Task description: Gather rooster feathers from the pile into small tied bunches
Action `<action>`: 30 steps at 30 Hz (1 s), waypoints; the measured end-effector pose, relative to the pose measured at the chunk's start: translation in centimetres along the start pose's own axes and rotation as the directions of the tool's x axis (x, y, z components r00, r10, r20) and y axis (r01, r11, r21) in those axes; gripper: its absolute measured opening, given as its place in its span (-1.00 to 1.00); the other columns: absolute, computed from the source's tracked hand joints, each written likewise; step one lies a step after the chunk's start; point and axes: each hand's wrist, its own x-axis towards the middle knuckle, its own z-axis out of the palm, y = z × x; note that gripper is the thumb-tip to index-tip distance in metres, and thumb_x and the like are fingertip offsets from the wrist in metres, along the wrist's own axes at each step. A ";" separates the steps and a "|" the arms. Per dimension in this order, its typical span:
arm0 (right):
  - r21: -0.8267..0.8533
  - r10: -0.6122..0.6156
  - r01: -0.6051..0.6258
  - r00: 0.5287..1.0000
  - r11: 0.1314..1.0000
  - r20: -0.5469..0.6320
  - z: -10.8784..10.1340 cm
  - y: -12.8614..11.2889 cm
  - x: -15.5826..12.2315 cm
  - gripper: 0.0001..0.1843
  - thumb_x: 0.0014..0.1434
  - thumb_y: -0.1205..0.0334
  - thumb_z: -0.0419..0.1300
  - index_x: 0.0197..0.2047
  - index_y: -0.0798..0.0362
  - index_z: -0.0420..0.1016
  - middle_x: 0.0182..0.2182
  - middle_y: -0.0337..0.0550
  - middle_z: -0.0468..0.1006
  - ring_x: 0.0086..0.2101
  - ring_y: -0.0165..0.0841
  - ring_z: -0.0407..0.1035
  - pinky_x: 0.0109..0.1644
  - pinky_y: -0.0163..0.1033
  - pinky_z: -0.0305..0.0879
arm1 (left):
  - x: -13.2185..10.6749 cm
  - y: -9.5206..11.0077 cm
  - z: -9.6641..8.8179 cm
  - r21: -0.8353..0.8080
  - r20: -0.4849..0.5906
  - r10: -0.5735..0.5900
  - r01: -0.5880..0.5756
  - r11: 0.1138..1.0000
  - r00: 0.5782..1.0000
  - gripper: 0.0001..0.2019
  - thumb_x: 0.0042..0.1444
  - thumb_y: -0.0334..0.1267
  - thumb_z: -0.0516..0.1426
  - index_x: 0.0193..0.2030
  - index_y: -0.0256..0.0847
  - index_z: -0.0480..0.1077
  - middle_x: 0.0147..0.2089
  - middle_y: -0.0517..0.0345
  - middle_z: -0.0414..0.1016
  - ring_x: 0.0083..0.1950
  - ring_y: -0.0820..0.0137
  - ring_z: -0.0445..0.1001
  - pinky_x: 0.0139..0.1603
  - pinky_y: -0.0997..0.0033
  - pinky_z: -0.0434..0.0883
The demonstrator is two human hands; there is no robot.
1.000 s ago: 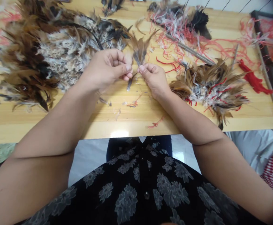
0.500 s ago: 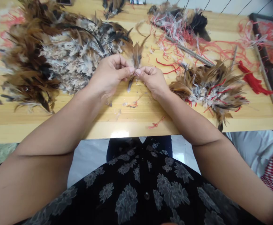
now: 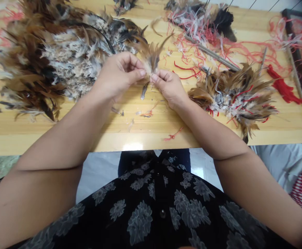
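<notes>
A small bunch of brown feathers stands upright between my two hands above the wooden table. My left hand pinches its base with thumb and fingers closed. Touching it from the right, my right hand also pinches the base of the bunch. A dark loose feather lies on the table just below my fingers.
A big heap of brown, white and black feathers lies at the left. A smaller feather bundle with red string lies at the right. Red and white string scraps, thin sticks and a dark frame fill the far right.
The feather bunch has tilted and shifted a little between my fingers, and the two hands stay pressed together at its base. The view has moved slightly.
</notes>
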 end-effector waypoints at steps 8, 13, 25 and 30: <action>-0.034 0.004 -0.007 0.997 0.999 -0.071 -0.3 0.5 0.1 -0.28 0.56 -0.52 0.44 -0.25 -0.09 0.36 -0.35 -0.29 0.35 -0.17 -0.32 0.42 0.02 -0.21 0.50 | -0.6 1.9 -1.2 0.588 0.257 -0.154 -0.028 0.808 0.954 -0.76 0.22 -0.17 0.51 -0.35 0.00 0.56 -0.40 0.20 0.52 0.05 -0.08 0.74 0.51 -0.09 0.56; -0.091 -0.005 -0.002 0.997 0.996 -0.078 -0.3 0.6 0.0 -0.26 0.52 -0.58 0.44 -0.24 -0.11 0.38 -0.35 -0.28 0.30 -0.16 -0.29 0.41 0.02 -0.19 0.50 | -1.2 2.7 -0.1 0.695 0.240 -0.199 -0.025 0.718 0.950 -0.72 0.21 -0.31 0.41 -0.42 0.00 0.43 -0.35 0.08 0.57 0.21 -0.25 0.78 0.57 -0.21 0.55; -0.072 -0.033 0.026 0.994 0.997 -0.099 -0.3 1.4 0.2 -0.37 0.66 -0.37 0.40 -0.25 -0.08 0.40 -0.35 -0.29 0.29 -0.18 -0.33 0.38 0.05 -0.20 0.51 | -0.5 2.7 -1.4 0.709 0.166 -0.146 -0.015 0.705 0.975 -0.86 0.31 -0.35 0.28 -0.27 -0.05 0.48 -0.21 0.03 0.70 0.22 -0.11 0.74 0.46 0.08 0.60; -0.051 0.002 -0.009 0.991 0.999 -0.130 -0.2 0.9 0.1 -0.43 0.64 -0.22 0.48 -0.27 -0.08 0.40 -0.36 -0.30 0.31 -0.18 -0.32 0.39 0.06 -0.21 0.53 | -1.0 4.1 -2.5 0.560 0.064 -0.094 0.042 0.828 0.994 -0.83 0.32 -0.35 0.27 -0.30 -0.04 0.45 -0.30 0.10 0.59 -0.10 0.10 0.56 0.37 -0.01 0.58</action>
